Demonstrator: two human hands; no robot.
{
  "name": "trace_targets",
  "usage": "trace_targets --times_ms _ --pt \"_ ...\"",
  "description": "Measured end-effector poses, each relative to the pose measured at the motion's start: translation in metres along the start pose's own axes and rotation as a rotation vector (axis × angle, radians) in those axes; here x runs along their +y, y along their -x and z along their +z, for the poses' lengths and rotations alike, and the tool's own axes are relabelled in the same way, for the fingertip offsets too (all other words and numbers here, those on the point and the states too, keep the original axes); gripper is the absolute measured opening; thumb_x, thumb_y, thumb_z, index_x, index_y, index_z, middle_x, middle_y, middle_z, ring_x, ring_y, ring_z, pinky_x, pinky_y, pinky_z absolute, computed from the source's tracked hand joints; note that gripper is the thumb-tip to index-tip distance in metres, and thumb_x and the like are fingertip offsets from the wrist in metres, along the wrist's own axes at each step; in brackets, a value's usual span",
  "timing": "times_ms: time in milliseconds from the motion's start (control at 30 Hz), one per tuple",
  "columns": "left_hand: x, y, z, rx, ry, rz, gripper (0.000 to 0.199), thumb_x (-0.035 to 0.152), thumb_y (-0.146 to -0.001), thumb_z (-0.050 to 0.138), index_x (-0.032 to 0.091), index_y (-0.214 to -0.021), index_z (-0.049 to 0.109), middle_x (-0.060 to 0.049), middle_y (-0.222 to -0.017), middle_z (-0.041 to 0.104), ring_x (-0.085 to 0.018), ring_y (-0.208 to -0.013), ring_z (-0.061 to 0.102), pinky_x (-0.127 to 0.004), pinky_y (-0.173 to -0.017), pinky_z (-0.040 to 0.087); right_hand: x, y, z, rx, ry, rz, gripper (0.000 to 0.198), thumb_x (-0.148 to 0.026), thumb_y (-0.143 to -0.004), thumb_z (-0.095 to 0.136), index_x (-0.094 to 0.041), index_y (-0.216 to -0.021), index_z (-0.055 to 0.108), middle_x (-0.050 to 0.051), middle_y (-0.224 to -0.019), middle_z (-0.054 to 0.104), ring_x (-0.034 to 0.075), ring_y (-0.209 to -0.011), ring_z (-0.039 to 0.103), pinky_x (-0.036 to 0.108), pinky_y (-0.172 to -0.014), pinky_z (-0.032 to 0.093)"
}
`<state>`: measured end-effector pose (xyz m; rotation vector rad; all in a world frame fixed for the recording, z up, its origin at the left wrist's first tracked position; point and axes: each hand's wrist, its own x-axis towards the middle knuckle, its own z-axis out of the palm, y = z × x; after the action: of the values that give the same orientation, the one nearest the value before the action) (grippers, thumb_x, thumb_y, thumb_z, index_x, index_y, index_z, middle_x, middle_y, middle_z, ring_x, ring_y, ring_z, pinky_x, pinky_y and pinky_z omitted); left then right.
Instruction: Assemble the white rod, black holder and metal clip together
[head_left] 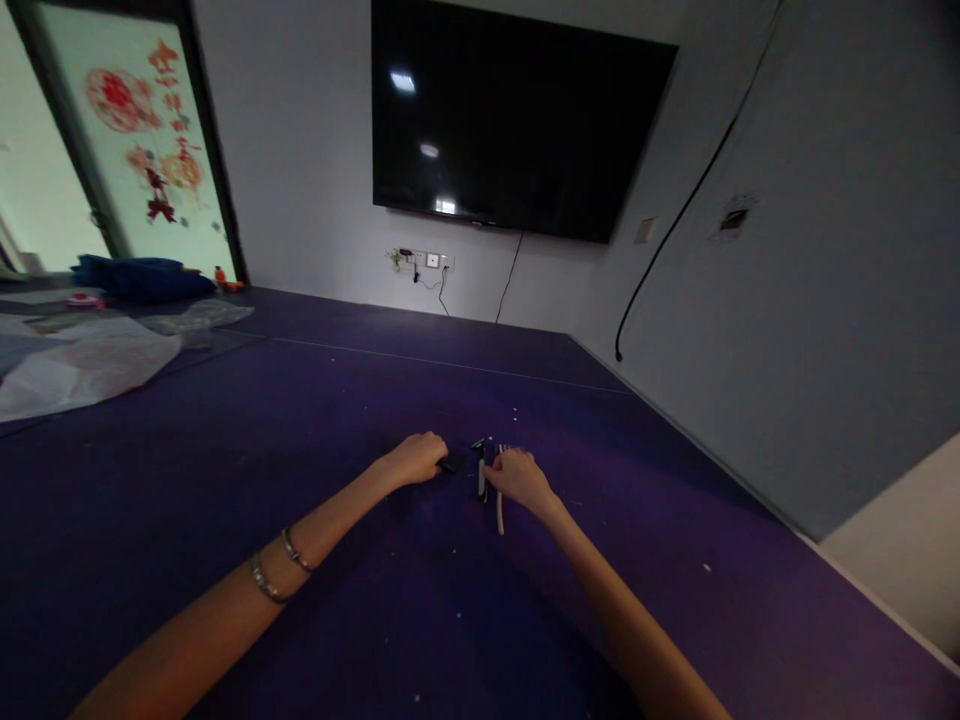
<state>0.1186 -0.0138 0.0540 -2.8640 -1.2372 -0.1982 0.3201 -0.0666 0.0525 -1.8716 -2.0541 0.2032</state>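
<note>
My left hand point(418, 459) is closed low over the purple floor, its fingers around a small dark object point(448, 467) whose end sticks out on the right. To its right lies a razor point(481, 478) with a dark head and a light-and-dark handle. My right hand point(523, 480) is just right of the razor, thumb close against it; whether they touch is hard to tell. Its fingers are closed over a slim pale stick-like item point(500, 515), whose lower end shows below the thumb. Light stripes show at that item's top, and the hand hides its middle.
Purple flooring point(300, 420) runs to the walls, with small white specks about. A large television point(517, 110) hangs ahead above sockets point(433, 260) and cords. A black cable point(675, 220) trails down the right wall. Clear plastic sheeting point(97, 365) and dark blue fabric point(142, 278) lie left.
</note>
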Motion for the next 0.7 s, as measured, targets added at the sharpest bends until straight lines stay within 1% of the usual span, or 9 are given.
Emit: trace_targets --times_ms 100,167,300,400,567,700 --pt "0.002 0.0 0.002 0.026 -0.023 0.028 0.015 0.013 -0.072 0.055 0.015 -0.077 0.069 -0.015 -0.086 0.066 -0.026 -0.082 0.061 -0.035 -0.072 0.045 0.005 -0.003 -0.005 0.013 -0.071 -0.034 0.025 -0.027 -0.075 0.053 -0.019 -0.054 0.064 0.005 -0.056 0.059 0.02 -0.069 0.059 0.029 -0.067 0.039" --pt "0.003 -0.001 0.003 0.044 -0.025 0.034 0.015 0.013 -0.072 0.055 0.015 -0.076 0.069 -0.014 -0.085 0.065 -0.026 -0.083 0.061 -0.036 -0.073 0.045 0.008 -0.005 -0.009 0.015 -0.098 -0.037 0.025 -0.025 -0.075 0.053 -0.018 -0.053 0.063 0.005 -0.056 0.059 0.02 -0.066 0.058 0.028 -0.063 0.038" --pt "0.004 -0.001 0.003 0.054 -0.037 0.024 0.014 0.014 -0.073 0.054 0.015 -0.075 0.068 -0.013 -0.083 0.065 -0.024 -0.082 0.061 -0.034 -0.075 0.044 0.014 -0.011 -0.013 0.027 -0.151 -0.06 0.019 -0.022 -0.074 0.052 -0.017 -0.063 0.066 0.004 -0.063 0.061 0.017 -0.064 0.056 0.026 -0.061 0.038" --pt "0.003 -0.001 0.001 0.052 -0.018 0.023 0.019 0.016 -0.076 0.05 0.015 -0.075 0.069 -0.013 -0.083 0.066 -0.023 -0.078 0.061 -0.032 -0.072 0.044 0.013 -0.012 -0.014 0.062 -0.187 -0.131 0.016 -0.019 -0.075 0.052 -0.015 -0.07 0.067 0.006 -0.071 0.063 0.016 -0.069 0.056 0.025 -0.064 0.04" --pt "-0.002 -0.003 -0.004 0.065 0.201 0.029 0.024 0.014 -0.077 0.046 0.016 -0.081 0.069 -0.009 -0.082 0.069 -0.019 -0.075 0.062 -0.026 -0.066 0.041 0.004 -0.01 -0.013 0.118 -0.261 -0.318 0.016 -0.016 -0.076 0.054 -0.017 -0.085 0.067 0.006 -0.083 0.062 0.016 -0.08 0.056 0.027 -0.075 0.042" --pt "0.003 -0.005 -0.011 0.069 0.401 0.067 0.026 0.012 -0.076 0.046 0.016 -0.083 0.07 -0.007 -0.08 0.07 -0.017 -0.072 0.062 -0.024 -0.065 0.04 -0.002 -0.007 -0.012 0.081 -0.381 -0.368 0.026 -0.014 -0.074 0.057 -0.02 -0.099 0.064 0.005 -0.089 0.062 0.015 -0.082 0.057 0.027 -0.074 0.044"
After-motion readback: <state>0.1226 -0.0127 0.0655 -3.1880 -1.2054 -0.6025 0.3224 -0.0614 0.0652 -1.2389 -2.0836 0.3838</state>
